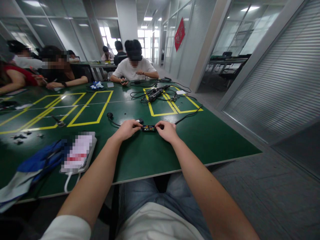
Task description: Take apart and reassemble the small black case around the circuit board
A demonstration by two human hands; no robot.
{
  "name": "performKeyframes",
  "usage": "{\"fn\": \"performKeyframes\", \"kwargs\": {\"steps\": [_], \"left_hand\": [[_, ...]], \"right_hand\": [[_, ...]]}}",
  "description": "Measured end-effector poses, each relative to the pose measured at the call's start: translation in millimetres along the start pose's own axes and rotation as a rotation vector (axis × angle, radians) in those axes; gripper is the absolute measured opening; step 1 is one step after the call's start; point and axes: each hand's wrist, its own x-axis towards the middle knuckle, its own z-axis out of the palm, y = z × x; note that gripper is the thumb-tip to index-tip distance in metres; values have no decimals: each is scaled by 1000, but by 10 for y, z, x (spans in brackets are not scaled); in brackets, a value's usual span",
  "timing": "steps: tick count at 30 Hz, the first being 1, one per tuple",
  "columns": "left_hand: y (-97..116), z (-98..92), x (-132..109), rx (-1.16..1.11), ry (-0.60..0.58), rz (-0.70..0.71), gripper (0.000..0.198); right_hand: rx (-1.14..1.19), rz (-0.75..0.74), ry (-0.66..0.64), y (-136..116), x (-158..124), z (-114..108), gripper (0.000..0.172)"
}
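Between my hands is a small open black case (149, 128) with a circuit board and orange-ringed parts inside it, low over the green table. My left hand (128, 129) pinches its left end. At the opposite end, my right hand (167, 130) has thumb and fingers closed on the case. A black power plug (109, 115) lies to the left, its cord running behind my left hand. From my right hand another black cord (188, 115) stretches away to the right. Just beyond my left fingertips sits a dark piece with a pale label (139, 121), partly hidden.
A phone (78, 151) with a white cable and blue-grey gloves (37, 166) lie at left, near small dark parts (18, 137). Tangled black cords and adapters (157, 93) lie across yellow tape rectangles. A person in white (135, 66) sits opposite; others sit at left.
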Motion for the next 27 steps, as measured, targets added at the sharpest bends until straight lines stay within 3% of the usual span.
{"fn": "performKeyframes", "kwargs": {"steps": [12, 17, 22, 25, 27], "left_hand": [[114, -34, 23, 186, -26, -25, 27], [194, -21, -34, 187, 6, -34, 27], [261, 50, -78, 236, 120, -69, 26], [186, 92, -52, 208, 309, -143, 31], [98, 114, -23, 178, 371, -170, 36]], "right_hand": [[-101, -4, -81, -11, 71, -26, 17], [-139, -38, -23, -7, 3, -5, 17], [-241, -150, 47, -64, -107, -5, 20], [-255, -187, 47, -76, -124, -18, 22], [-245, -180, 42, -69, -118, -20, 23]]}}
